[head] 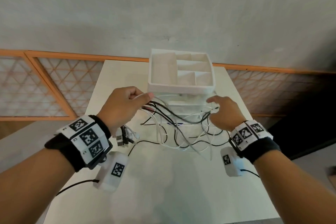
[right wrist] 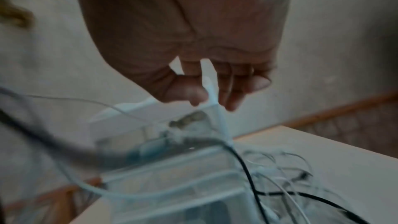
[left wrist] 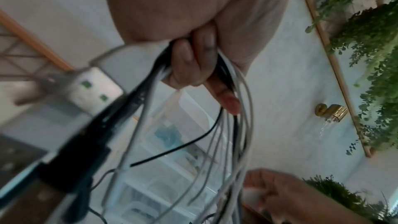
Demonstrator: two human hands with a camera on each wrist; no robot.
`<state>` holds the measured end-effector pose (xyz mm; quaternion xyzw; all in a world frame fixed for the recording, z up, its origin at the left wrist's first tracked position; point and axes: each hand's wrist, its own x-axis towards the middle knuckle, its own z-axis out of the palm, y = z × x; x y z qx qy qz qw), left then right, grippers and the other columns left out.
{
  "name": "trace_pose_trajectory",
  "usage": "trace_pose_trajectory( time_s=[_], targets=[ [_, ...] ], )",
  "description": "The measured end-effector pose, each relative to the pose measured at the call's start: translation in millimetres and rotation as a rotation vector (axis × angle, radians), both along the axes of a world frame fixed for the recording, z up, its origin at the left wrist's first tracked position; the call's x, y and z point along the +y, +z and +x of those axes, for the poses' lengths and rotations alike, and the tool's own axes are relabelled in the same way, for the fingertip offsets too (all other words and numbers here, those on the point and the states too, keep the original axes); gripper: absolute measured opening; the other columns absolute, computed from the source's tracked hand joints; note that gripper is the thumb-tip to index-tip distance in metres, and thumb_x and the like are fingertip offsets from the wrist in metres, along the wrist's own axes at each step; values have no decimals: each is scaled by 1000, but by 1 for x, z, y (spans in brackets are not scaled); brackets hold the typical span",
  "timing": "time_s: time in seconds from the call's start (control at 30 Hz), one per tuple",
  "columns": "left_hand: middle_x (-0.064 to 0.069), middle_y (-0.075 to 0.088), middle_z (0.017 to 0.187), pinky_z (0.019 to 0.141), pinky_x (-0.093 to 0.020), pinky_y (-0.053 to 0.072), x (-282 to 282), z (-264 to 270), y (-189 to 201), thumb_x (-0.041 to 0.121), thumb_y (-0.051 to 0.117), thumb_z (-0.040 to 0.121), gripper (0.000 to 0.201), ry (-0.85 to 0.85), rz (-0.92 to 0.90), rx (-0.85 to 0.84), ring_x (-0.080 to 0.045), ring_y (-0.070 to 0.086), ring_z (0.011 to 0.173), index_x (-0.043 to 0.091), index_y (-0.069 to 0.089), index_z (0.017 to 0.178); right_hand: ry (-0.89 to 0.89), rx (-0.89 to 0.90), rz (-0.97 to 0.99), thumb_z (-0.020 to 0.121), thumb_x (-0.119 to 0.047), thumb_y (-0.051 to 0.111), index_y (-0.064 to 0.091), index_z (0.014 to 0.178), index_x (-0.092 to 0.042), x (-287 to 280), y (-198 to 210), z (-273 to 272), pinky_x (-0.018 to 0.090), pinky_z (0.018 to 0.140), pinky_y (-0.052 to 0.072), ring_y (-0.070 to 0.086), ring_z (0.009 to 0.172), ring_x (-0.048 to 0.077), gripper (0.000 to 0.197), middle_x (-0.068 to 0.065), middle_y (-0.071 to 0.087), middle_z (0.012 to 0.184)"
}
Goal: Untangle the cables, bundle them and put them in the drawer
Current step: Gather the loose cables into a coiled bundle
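Observation:
A tangle of black and white cables (head: 181,132) lies on the white table (head: 163,187) in front of a white drawer unit (head: 180,103). My left hand (head: 143,96) is raised left of the unit and grips a bunch of these cables; its curled fingers (left wrist: 193,64) wrap round the cables (left wrist: 237,125). Several plugs (head: 125,137) dangle under that wrist. My right hand (head: 214,103), at the unit's right front corner, pinches one white cable (right wrist: 212,96) between thumb and fingers. Cables sag between both hands. The drawers (right wrist: 172,176) appear pushed in.
A compartment tray (head: 181,54) crowns the drawer unit. The table is narrow, with its left edge (head: 76,151) and right edge (head: 254,142) close to my arms. Behind stand a grey wall and an orange lattice rail (head: 54,85). Sensor cords (head: 76,185) hang from my wrists.

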<state>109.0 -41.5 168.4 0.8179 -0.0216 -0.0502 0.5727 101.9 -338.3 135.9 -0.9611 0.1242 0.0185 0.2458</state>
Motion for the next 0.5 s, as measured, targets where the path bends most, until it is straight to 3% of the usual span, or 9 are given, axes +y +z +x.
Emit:
trace_pose_trajectory(
  time_s=[0.07, 0.13, 0.2, 0.23, 0.3, 0.37, 0.43, 0.5],
  targets=[
    [15, 39, 36, 48, -27, 29, -2, 3, -2, 39, 68, 90, 38, 48, 36, -6, -3, 35, 32, 3, 66, 80, 113, -205, 164, 76, -16, 68, 56, 134, -30, 24, 16, -10, 30, 92, 47, 57, 108, 15, 61, -3, 53, 137],
    [17, 43, 37, 51, -28, 29, -7, 4, 0, 40, 67, 90, 34, 46, 70, -20, -2, 39, 34, 8, 66, 76, 300, -297, 360, 73, -29, 73, 44, 146, -31, 60, 29, -22, 31, 105, 42, 51, 125, 12, 79, -8, 49, 146],
    [19, 47, 40, 50, -27, 30, -17, 1, 3, 40, 66, 90, 32, 0, 84, -44, 0, 42, 35, 12, 67, 76, 505, -270, 268, 73, -37, 78, 25, 155, -27, 101, 28, -31, 34, 114, 33, 46, 136, 15, 98, -4, 46, 152],
    [19, 49, 42, 50, -26, 30, -21, -1, 5, 41, 65, 91, 32, -28, 86, -61, 1, 43, 37, 12, 68, 77, 535, -302, 200, 75, -37, 77, 24, 154, -24, 117, 21, -31, 38, 112, 38, 53, 130, 18, 96, -2, 53, 146],
    [18, 51, 43, 48, -25, 30, -26, -6, 8, 43, 57, 96, 37, -52, 53, -73, 0, 44, 37, 11, 69, 81, 473, -435, 162, 78, -31, 69, 44, 139, -18, 130, 7, -24, 41, 92, 54, 69, 100, 24, 67, 0, 71, 117],
    [14, 48, 40, 47, -27, 28, -21, -8, 9, 42, 50, 100, 42, -52, 31, -89, -2, 41, 35, 11, 71, 81, 399, -451, 112, 80, -29, 60, 64, 113, -17, 124, -2, -16, 38, 72, 55, 69, 78, 28, 36, 2, 75, 87],
    [10, 41, 39, 48, -26, 27, -12, -10, 10, 38, 52, 99, 40, -101, 114, -146, -7, 34, 36, 16, 73, 73, 356, -369, 73, 82, -26, 57, 74, 98, -19, 107, -7, -12, 36, 66, 53, 66, 70, 27, 23, 3, 73, 73],
    [11, 43, 38, 45, -21, 28, -3, -13, 10, 35, 55, 98, 40, -172, 196, -179, -10, 30, 38, 20, 73, 66, 293, -291, 84, 85, -18, 61, 78, 97, -20, 87, -12, -6, 33, 73, 54, 67, 75, 25, 21, 3, 75, 77]
  ],
)
